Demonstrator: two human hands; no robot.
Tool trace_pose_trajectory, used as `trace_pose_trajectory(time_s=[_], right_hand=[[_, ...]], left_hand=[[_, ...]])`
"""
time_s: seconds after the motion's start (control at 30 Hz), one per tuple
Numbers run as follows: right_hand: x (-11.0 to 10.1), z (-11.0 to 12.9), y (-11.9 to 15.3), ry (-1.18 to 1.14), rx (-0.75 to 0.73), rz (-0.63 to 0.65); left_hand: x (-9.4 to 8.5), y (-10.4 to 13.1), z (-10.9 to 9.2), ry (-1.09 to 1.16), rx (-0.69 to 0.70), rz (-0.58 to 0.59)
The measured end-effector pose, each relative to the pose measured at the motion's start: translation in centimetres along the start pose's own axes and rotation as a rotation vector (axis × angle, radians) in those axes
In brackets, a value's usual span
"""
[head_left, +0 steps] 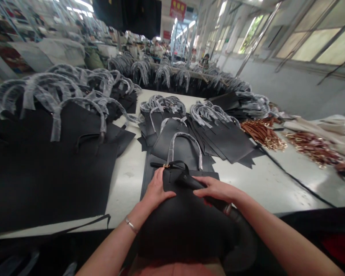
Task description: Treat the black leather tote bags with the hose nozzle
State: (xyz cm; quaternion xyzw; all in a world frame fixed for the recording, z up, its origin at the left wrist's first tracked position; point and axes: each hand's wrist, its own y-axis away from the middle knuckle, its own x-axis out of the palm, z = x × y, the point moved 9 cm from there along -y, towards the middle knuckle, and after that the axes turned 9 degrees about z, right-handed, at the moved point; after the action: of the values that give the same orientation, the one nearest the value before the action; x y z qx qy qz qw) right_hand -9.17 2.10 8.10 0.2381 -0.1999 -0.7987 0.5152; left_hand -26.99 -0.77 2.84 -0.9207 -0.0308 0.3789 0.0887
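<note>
A black bag panel (184, 230) lies in front of me at the near table edge. My left hand (156, 191) grips its upper left side, thumb over the front and fingers by the edge. Next to those fingertips is a thin black strap (176, 164) with a small gold buckle (166, 166). My right hand (217, 188) is closed round a folded black part (191, 182) of the bag at the upper right; its fingertips are partly hidden. A plastic-wrapped handle (200, 153) arches up from a panel just behind.
Stacks of black panels with wrapped handles stand left (74, 165), centre (172, 130) and right (224, 138) on the white table (126, 180). Brown straps with gold clasps (261, 134) and beige cloth (322, 128) lie at right. A black cord (296, 176) crosses there.
</note>
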Motion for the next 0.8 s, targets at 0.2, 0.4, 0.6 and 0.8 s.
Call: trace_pose_trajectory(time_s=[0.2,0.4,0.6,0.8], right_hand=[[1.4,0.6,-1.2,0.034,0.010,0.063],[2.3,1.9,-1.5,0.104,0.015,0.106],[3.2,2.2,-2.7,0.116,-0.004,0.048],[-1.7,3.7,-1.3,0.170,-0.145,-0.380]], left_hand=[[-0.2,0.0,0.0,0.087,0.029,-0.007],[-0.3,0.0,0.1,0.128,0.017,-0.038],[0.1,0.1,0.8,0.153,-0.013,-0.037],[0.3,0.4,0.9,0.108,-0.010,-0.056]])
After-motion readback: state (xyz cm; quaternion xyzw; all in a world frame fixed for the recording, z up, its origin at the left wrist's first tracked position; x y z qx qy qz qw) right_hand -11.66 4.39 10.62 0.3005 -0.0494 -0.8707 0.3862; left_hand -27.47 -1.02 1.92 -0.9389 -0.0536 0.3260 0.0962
